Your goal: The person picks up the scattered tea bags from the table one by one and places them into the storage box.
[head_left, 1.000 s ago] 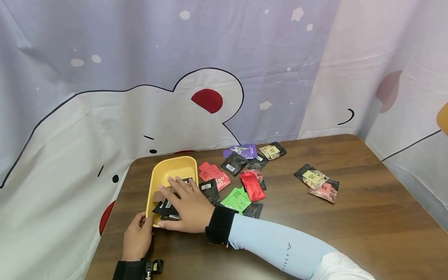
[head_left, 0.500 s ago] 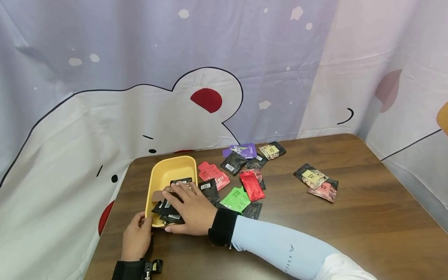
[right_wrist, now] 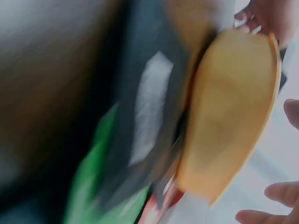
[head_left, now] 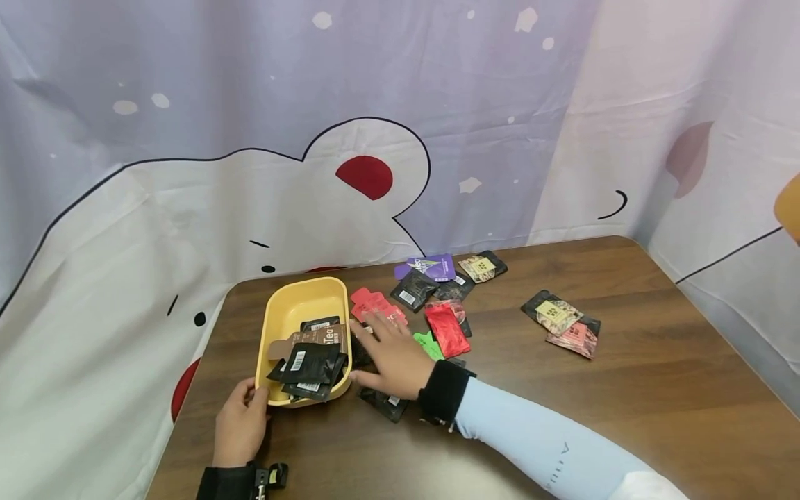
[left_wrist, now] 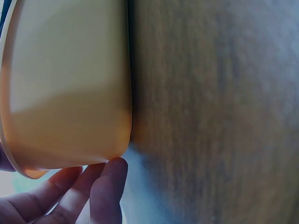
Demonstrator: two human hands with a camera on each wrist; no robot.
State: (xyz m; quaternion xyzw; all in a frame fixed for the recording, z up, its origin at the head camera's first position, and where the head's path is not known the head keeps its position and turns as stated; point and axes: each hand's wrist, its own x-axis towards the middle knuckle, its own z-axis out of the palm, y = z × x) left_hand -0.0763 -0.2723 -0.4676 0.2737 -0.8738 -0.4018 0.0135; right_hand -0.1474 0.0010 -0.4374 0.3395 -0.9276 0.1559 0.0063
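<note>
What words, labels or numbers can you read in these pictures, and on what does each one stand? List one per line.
"Tea", partly hidden: on the brown sachet in the yellow tray.
Purple sachet: white lettering, too small to read.
Black sachets in the tray: white barcode labels, too small to read.
Light blue sleeve: faint letters, not legible.
Both wrist views: too blurred, no text readable.

Brown wooden table (head_left: 656, 389) against cartoon-print curtain (head_left: 187, 139)
</note>
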